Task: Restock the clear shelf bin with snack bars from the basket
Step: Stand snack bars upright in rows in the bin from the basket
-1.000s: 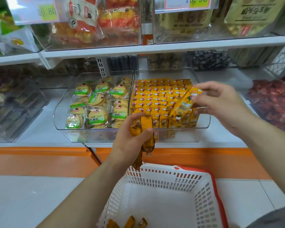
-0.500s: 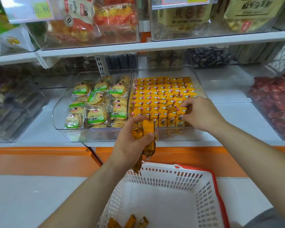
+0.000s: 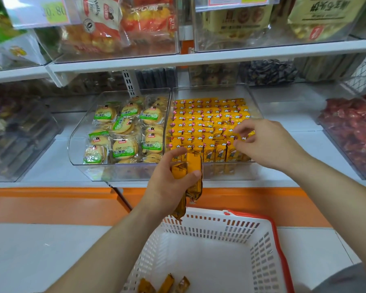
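**Left hand holds a bundle of bars; right hand is at the bin's front row.**

The left hand (image 3: 167,187) grips a bundle of orange snack bars (image 3: 191,166), held roughly upright above the far edge of the white basket (image 3: 209,231) and in front of the clear bin (image 3: 209,92) on the shelf. The right hand (image 3: 270,142) is over the bin's front right corner, its fingers (image 3: 244,126) bent down towards the packed rows (image 3: 207,119) of bars; I cannot tell whether they pinch one. Three loose bars (image 3: 165,284) lie at the basket's near edge. Just left of the bin stands a second bin (image 3: 77,149) of round biscuits (image 3: 125,146).
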Demonstrator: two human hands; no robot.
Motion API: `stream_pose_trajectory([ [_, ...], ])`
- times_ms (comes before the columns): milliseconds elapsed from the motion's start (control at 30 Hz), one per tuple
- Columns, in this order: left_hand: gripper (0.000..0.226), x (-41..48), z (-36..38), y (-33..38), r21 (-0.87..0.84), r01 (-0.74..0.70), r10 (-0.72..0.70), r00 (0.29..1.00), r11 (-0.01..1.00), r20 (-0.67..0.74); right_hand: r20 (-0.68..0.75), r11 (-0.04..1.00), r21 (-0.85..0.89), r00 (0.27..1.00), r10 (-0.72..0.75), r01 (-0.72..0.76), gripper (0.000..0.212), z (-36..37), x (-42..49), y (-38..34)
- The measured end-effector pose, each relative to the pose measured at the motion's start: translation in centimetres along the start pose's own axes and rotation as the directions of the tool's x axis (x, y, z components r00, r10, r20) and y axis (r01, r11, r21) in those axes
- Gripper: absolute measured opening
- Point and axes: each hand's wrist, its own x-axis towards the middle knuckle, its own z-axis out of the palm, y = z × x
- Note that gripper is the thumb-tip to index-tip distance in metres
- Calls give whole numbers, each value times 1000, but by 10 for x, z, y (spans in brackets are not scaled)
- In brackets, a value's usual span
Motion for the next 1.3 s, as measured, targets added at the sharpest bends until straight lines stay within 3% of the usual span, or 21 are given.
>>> stream_pose_trajectory([
  [100, 55, -1, 5, 0, 37, -32, 32, 999, 999, 1, 110, 940, 342, 993, -49, 9, 7, -4, -16, -17],
  [167, 53, -3, 10, 1, 85, -67, 66, 998, 994, 10, 255, 895, 444, 964, -76, -47, 9, 3, -25, -29],
  [333, 53, -8, 20, 5, 159, -130, 121, 991, 979, 65, 340, 920, 387, 938, -71, -70, 22, 11, -33, -35],
  [433, 42, -10, 19, 8, 92, -99, 92, 993, 991, 77, 345, 853, 492, 938, -7, -175, 9, 1, -27, -30],
  [533, 36, -8, 16, 10, 27, -32, 30, 997, 999, 77, 331, 743, 622, 943, 37, -247, 14, -7, -24, -26],
  [633, 31, -8, 13, 12, -15, 1, 0, 998, 1000, 70, 352, 712, 650, 936, 27, -265, 18, -7, -24, -24],
  [800, 29, -6, 13, 13, -35, -32, 33, 999, 999, 36, 335, 772, 607, 942, -30, -191, 5, -10, -26, -22],
  [867, 29, -5, 12, 13, -53, -45, 46, 999, 998, 7, 325, 853, 513, 942, -88, -98, 23, -11, -27, -22],
  [933, 28, -4, 11, 14, -76, -48, 46, 999, 996, -30, 369, 879, 472, 920, -132, -63, 33, -8, -28, -23],
  [1067, 34, -4, 10, 14, -114, -60, 58, 998, 992, -19, 549, 838, 533, 800, -243, -112, 22, 1, -33, -25],
  [1133, 42, -5, 11, 16, -123, -52, 51, 999, 991, -13, 591, 804, 568, 767, -249, -177, 38, -5, -32, -23],
  [1200, 37, -3, 10, 16, -135, -17, 16, 1000, 991, -10, 545, 779, 597, 809, -219, -191, 48, -17, -28, -19],
  [1267, 26, 0, 6, 12, -142, 38, -36, 999, 989, 18, 427, 762, 625, 891, -153, -169, 45, -30, -22, -11],
  [1300, 31, 1, 5, 10, -138, 65, -60, 997, 988, 41, 354, 766, 626, 929, -107, -150, 43, -37, -19, -6],
])
